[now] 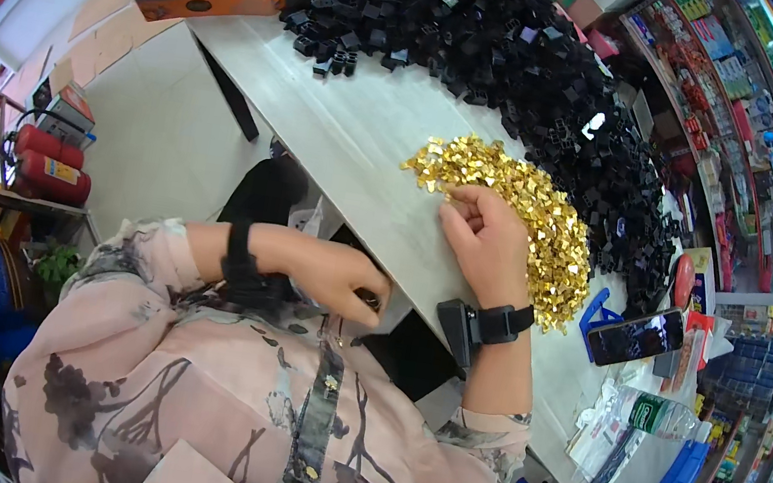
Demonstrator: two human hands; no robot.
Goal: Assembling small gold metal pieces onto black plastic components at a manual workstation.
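My left hand [341,280] is curled closed in front of my body, near the table's edge. A small dark piece [366,297] shows between its fingers, resembling the black plastic pieces heaped on the table. At the near-left edge of a pile of small shiny gold metal pieces [547,236], my right hand [488,242] has thumb and forefinger drawn together. Gold bits lie right by those fingertips; whether one is pinched between them is too small to make out. Behind the gold pile spreads a large heap of black plastic pieces [459,22].
On the white table [324,122], an orange-sided box [212,4] holding black pieces stands far left. To the right lie a phone [637,336] on a blue stand, a water bottle [660,415] and plastic bags. Shelves of goods [702,69] line the right; red extinguishers [51,176] stand left.
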